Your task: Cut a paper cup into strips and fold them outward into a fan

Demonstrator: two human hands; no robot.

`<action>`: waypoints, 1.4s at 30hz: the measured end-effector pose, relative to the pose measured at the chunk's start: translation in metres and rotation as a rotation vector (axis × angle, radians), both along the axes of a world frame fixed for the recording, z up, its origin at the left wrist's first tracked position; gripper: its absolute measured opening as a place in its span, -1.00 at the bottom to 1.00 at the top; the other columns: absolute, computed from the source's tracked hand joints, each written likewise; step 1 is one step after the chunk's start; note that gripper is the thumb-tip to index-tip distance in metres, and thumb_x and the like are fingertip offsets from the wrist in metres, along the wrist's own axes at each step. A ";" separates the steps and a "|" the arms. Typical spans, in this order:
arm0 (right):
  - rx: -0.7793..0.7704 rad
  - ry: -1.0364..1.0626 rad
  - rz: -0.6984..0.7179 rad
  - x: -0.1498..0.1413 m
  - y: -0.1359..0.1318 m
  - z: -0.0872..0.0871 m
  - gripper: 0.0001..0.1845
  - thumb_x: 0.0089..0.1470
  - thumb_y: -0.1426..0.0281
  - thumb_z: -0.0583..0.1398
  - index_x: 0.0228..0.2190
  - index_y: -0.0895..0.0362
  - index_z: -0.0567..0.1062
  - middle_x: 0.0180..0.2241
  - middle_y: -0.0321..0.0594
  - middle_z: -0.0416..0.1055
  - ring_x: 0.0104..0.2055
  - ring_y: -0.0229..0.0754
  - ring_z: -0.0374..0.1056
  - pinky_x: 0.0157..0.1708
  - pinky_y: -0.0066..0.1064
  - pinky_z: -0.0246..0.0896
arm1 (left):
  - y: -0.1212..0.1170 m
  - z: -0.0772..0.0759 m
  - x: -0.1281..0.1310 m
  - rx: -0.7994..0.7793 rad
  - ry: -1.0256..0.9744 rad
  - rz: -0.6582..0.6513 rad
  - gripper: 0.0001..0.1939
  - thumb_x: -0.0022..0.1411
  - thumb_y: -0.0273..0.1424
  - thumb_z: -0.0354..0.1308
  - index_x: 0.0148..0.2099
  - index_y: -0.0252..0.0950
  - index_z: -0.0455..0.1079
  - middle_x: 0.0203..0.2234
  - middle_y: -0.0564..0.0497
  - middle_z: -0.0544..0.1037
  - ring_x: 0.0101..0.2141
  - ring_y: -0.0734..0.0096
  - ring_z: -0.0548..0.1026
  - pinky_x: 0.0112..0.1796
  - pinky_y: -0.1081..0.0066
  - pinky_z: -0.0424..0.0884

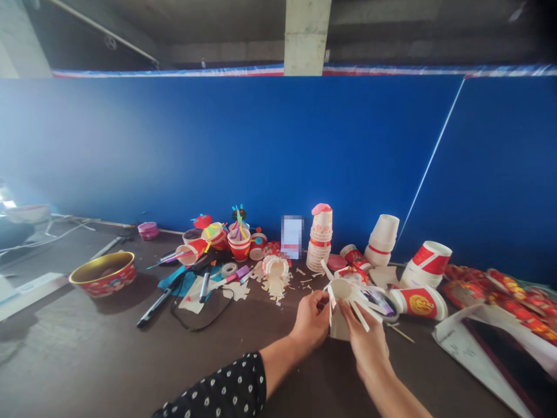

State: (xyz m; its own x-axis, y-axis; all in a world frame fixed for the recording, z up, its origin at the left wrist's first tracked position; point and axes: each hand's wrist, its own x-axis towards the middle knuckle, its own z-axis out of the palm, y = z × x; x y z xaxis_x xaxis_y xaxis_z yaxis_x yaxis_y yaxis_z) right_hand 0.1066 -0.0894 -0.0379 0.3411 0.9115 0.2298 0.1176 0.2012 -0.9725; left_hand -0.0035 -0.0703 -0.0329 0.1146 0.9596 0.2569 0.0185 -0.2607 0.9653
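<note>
My left hand and right hand are clamped on a white paper cup cut into strips, held above the desk. It should be light and flimsy; I'd grip the uncut wall.

A white paper cup has its wall cut in long narrow strips spreading outward, held between the left hand and right hand.
</note>
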 end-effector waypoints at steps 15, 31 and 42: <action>0.009 -0.076 0.044 -0.006 -0.002 -0.002 -0.54 -0.08 0.13 0.19 -0.19 0.16 0.51 -0.14 -0.08 0.47 -0.02 0.07 0.30 0.01 -0.20 0.09 | 0.001 -0.010 0.000 0.057 0.090 0.200 -0.79 0.07 -0.30 0.10 -0.33 -0.35 0.42 -0.45 -0.06 0.48 -0.44 0.37 0.38 -0.39 0.46 0.29; 0.067 0.088 0.064 -0.008 0.001 -0.007 -0.59 -0.11 0.16 0.23 -0.26 0.17 0.53 -0.21 -0.09 0.50 -0.14 0.03 0.38 -0.13 -0.24 0.24 | -0.008 -0.004 0.004 -0.047 -0.200 0.107 -0.55 0.02 -0.05 0.12 -0.40 -0.42 0.39 -0.57 -0.02 0.42 -0.53 0.47 0.32 -0.49 0.50 0.24; -0.091 0.129 0.016 -0.010 0.002 -0.002 -0.50 -0.23 0.11 0.26 -0.29 0.21 0.57 -0.42 -0.09 0.55 -0.29 0.05 0.43 -0.33 -0.31 0.31 | -0.007 -0.004 0.015 -0.363 -0.519 0.181 -0.52 -0.26 -0.07 0.31 -0.44 -0.41 0.42 -0.60 -0.01 0.45 -0.58 0.46 0.38 -0.52 0.49 0.29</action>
State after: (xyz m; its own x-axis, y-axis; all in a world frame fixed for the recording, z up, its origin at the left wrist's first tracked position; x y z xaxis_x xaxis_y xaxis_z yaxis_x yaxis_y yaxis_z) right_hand 0.0969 -0.0877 -0.0402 0.3476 0.9321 0.1015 -0.0116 0.1125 -0.9936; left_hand 0.0111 -0.0769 -0.0372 -0.1080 0.9882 -0.1085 -0.4601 0.0470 0.8866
